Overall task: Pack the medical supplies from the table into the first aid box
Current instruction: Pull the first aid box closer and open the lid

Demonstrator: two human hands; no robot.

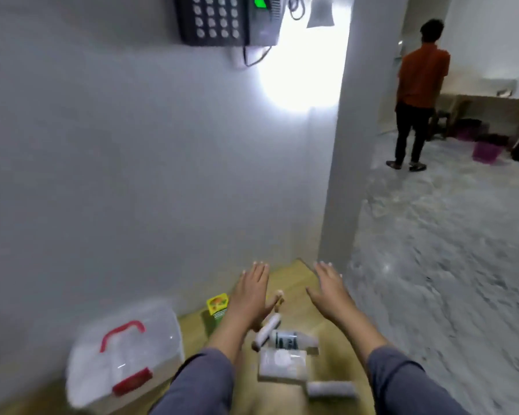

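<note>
A clear plastic first aid box (150, 333) with a red handle and red latch sits closed at the left of the wooden table (294, 280). My left hand (249, 295) and my right hand (330, 292) hover flat and empty above the table, fingers apart. Beneath them lie a white bandage roll (267, 330), a white bottle with dark print (291, 339), a flat clear packet (282, 363) and another white roll (330, 388). A yellow-green small carton (218, 307) stands by the wall. A small tan item (278, 299) lies between my hands.
A grey wall runs along the table's far side, with a black keypad device (219, 19) mounted high. The table's right edge drops to a speckled floor (447, 265). A person in an orange shirt (420, 94) stands far right, near purple bins (486, 151).
</note>
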